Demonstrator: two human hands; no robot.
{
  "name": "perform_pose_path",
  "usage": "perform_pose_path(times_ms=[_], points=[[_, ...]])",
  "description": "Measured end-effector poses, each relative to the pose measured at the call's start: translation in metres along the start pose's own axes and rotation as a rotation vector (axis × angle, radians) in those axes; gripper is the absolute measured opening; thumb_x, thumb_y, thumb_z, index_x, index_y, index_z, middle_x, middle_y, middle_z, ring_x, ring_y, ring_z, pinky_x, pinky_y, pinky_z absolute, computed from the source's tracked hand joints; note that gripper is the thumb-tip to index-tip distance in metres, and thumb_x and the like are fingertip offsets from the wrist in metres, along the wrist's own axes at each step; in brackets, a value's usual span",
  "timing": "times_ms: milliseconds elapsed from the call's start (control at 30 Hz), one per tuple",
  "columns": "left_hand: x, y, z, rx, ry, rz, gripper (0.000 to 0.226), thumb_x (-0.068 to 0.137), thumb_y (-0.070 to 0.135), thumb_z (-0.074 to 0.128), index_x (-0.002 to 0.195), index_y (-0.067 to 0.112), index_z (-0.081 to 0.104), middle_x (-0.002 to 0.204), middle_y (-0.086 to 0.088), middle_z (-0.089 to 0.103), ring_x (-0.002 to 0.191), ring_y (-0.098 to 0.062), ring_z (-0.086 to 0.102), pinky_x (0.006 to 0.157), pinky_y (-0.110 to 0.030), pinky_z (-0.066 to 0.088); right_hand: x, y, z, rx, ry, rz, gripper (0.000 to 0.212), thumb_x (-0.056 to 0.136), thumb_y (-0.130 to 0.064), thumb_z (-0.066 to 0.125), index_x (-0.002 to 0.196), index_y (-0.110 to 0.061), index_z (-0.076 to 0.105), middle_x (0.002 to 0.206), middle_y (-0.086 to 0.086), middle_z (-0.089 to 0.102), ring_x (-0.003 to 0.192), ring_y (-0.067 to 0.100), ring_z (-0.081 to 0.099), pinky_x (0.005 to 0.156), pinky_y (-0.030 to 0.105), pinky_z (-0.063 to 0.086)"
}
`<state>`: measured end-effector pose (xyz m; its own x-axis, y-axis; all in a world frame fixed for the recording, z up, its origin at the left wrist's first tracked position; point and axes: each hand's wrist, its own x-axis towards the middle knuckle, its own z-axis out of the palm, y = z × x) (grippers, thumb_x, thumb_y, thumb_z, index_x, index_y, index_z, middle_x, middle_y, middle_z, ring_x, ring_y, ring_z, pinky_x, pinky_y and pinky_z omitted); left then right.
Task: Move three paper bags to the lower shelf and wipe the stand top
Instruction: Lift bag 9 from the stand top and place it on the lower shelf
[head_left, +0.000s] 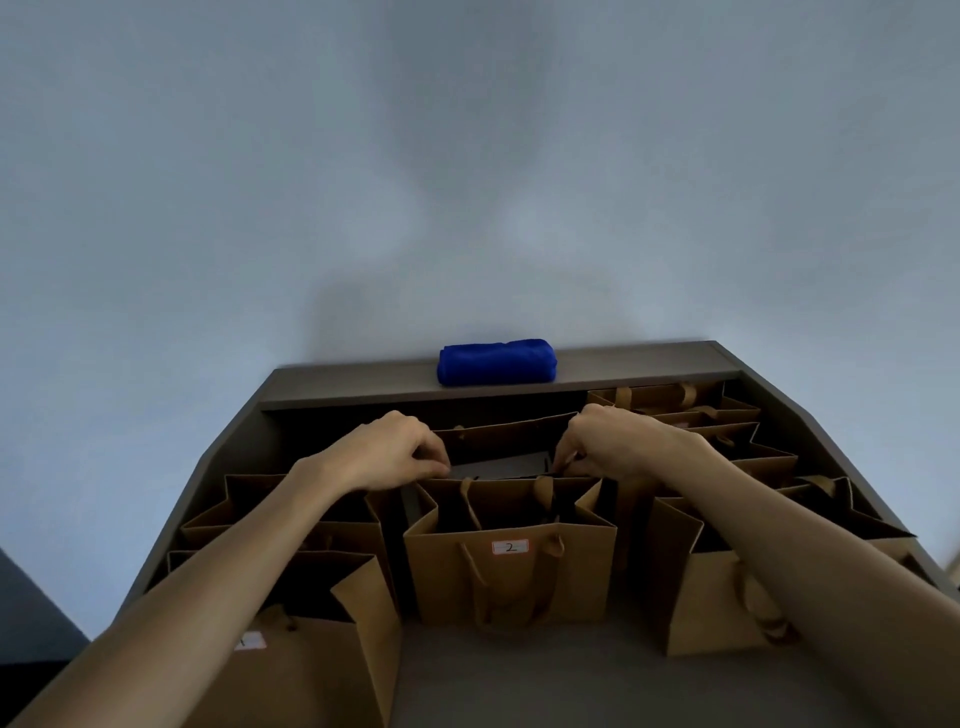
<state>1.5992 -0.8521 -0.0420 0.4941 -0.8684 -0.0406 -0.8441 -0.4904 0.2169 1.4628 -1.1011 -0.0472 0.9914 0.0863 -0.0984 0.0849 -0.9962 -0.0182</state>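
Note:
Several brown paper bags stand on a grey stand. The middle bag (509, 561) carries a white label marked 2. Behind it stands another open bag (506, 434). My left hand (387, 452) pinches that rear bag's near rim at its left corner. My right hand (605, 441) pinches the same rim at its right corner. A folded blue cloth (496, 361) lies on the stand top (649, 366) by the wall.
More bags stand at the left (291, 525) and right (727, 582), and a row of them runs back on the right (691, 410). A labelled bag (311, 654) sits near my left forearm. Bare grey surface (545, 686) lies in front. A pale wall rises behind.

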Motion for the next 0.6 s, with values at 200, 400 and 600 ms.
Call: perform_pose_path(times_ms=[200, 400, 600], points=[[0.009, 0.000, 0.000, 0.063, 0.063, -0.075, 0.026, 0.096, 0.038, 0.051, 0.117, 0.028, 0.063, 0.118, 0.007, 0.061, 0.105, -0.006, 0.058, 0.091, -0.035, 0.052, 0.011, 0.009, -0.001, 0.041, 0.092, 0.047, 0.028, 0.098, -0.023, 0.057, 0.124, -0.022, 0.065, 0.124, -0.004, 0.066, 0.109, 0.012, 0.063, 0.096, 0.036, 0.053], [0.015, 0.000, 0.003, 0.081, 0.105, -0.126, 0.029, 0.097, 0.038, 0.048, 0.121, 0.027, 0.060, 0.120, 0.005, 0.059, 0.104, -0.009, 0.058, 0.088, -0.035, 0.053, -0.005, 0.011, -0.001, 0.089, 0.232, 0.060, 0.032, 0.098, -0.025, 0.057, 0.129, -0.023, 0.060, 0.127, -0.004, 0.061, 0.116, 0.014, 0.055, 0.099, 0.035, 0.047], [0.012, 0.031, 0.005, 0.021, 0.322, -0.038, 0.022, 0.093, 0.036, 0.055, 0.113, 0.029, 0.062, 0.117, 0.010, 0.057, 0.098, -0.005, 0.055, 0.081, -0.030, 0.051, -0.068, 0.041, -0.003, 0.222, 0.421, 0.141, 0.022, 0.098, -0.027, 0.056, 0.118, -0.026, 0.065, 0.112, -0.012, 0.063, 0.100, 0.001, 0.055, 0.090, 0.027, 0.049]])
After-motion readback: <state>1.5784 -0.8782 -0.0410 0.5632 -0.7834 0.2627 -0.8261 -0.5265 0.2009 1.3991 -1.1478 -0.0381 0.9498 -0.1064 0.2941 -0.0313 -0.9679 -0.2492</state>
